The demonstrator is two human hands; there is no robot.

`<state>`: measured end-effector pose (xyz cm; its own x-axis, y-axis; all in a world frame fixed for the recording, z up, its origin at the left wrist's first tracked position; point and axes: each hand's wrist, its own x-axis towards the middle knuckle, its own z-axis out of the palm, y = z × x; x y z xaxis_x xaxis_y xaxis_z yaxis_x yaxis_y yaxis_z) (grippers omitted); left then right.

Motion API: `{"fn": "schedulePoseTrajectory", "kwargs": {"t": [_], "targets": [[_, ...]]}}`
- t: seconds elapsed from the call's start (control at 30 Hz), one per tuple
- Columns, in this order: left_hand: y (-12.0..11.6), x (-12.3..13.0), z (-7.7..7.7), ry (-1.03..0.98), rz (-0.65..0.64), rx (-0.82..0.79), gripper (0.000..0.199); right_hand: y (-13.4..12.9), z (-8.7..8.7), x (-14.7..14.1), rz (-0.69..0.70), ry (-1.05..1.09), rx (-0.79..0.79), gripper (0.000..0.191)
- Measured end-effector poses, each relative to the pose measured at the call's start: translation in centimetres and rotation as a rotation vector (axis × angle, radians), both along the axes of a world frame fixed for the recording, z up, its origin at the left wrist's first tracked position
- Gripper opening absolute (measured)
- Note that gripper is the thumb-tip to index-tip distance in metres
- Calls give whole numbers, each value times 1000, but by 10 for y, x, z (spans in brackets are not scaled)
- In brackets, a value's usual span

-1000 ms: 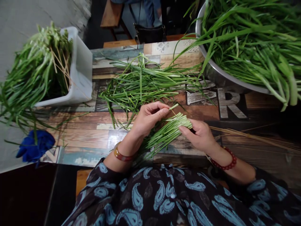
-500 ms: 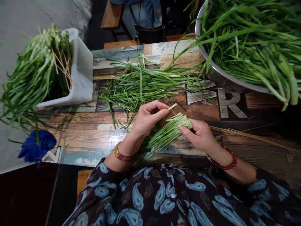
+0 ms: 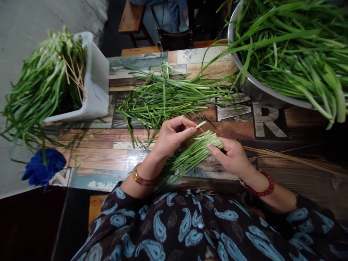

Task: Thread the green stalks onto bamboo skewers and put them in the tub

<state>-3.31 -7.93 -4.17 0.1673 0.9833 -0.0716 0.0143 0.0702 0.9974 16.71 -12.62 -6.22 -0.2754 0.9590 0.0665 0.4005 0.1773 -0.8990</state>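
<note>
My left hand (image 3: 176, 136) pinches a pale green stalk (image 3: 201, 125) between thumb and fingers, just above the bundle. A thin straw-coloured strand runs near its fingertips. The bundle of green stalks (image 3: 190, 156) slants down to the left, its pale cut ends evened up at the right. Around those ends my right hand (image 3: 231, 154) is closed, its thumb on the near side. Behind my hands lies a loose pile of green stalks (image 3: 168, 94) on the patterned wooden table (image 3: 92, 157).
A white bin (image 3: 98, 83) full of greens stands at the left. By it is a blue flower-like item (image 3: 45, 166). At the upper right is a metal basin (image 3: 268, 95) heaped with greens. Dry straw strands (image 3: 288, 156) lie at right. Beyond the table, a person's legs (image 3: 176, 16) show.
My hands hold nearly the same pose, with the left-hand stalk shifted very slightly to the right. The whole view has moved a little.
</note>
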Motion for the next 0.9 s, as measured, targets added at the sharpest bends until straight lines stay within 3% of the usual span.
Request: {"fn": "schedulePoseTrajectory", "kwargs": {"t": [0.53, 0.73, 0.9], "targets": [[-1, 2, 3, 12, -48, -21, 17, 1, 1, -1, 10, 14, -9, 19], [0, 2, 5, 75, -204, -43, 21, 2, -3, 0, 6, 10, -24, 21], [2, -2, 11, 143, -270, 34, 25, 3, -3, -1, 9, 46, -50, 21]]}}
